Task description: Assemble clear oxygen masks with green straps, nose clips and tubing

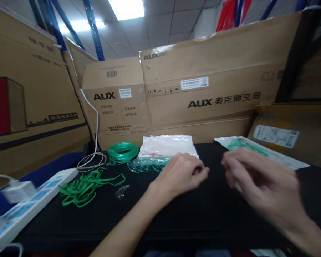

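Observation:
My left hand (180, 173) is above the middle of the black table, its fingers curled in toward the thumb; anything between them is hidden. Just behind it lies a row of clear green-tinted curved plastic pieces (147, 165), partly covered by the hand. My right hand (259, 178) is in the air to the right, slightly blurred, with fingers bent and pressed together; I cannot make out anything in it. Beyond that hand rests a white plastic bag (286, 159) with green items (237, 143) on it. A gap separates the two hands.
A stack of clear plastic bags (167, 144), a coil of green tubing (123, 152), a heap of green elastic straps (88, 187) and small clear curved pieces (121, 191) lie on the table. A power strip (46, 194) runs along the left. Cardboard boxes (216, 78) wall the back.

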{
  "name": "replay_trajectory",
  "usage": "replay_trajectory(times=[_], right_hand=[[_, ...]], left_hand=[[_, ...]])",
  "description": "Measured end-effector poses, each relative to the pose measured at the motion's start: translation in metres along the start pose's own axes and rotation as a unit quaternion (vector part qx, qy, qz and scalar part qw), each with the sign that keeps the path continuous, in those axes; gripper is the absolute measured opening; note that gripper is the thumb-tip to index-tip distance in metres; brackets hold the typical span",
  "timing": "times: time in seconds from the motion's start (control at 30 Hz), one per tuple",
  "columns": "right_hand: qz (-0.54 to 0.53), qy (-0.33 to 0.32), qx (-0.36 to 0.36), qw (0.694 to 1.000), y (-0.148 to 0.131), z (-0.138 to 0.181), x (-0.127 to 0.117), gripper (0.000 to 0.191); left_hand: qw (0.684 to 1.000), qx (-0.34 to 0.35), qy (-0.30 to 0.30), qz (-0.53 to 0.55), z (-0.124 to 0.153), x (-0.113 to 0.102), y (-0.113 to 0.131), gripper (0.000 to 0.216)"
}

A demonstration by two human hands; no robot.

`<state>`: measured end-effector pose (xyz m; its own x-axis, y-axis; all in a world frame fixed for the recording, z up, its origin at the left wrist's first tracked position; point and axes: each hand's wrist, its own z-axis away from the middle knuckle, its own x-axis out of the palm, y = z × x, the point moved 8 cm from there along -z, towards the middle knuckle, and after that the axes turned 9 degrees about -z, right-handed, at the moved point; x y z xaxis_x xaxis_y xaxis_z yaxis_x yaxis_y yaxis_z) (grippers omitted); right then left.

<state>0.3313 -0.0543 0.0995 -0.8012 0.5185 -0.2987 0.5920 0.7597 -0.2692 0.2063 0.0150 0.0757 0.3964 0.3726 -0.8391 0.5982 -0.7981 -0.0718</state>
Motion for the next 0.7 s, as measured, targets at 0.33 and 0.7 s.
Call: replay_trajectory(times=[0.33,0.7], right_hand=[[0.068,-0.282,0.090,0.953,0.081,-0.002,0.109,0.031],[0.041,-0.320,0.087,0.943,0.089,0.013,0.117,0.027]], left_hand=[[0.993,-0.118,0.005,-0.030,0.026,0.006,-0.083,0.028],[0.992,-0.121,-0.029,0.012,0.034,0.028,-0.101,0.026]])
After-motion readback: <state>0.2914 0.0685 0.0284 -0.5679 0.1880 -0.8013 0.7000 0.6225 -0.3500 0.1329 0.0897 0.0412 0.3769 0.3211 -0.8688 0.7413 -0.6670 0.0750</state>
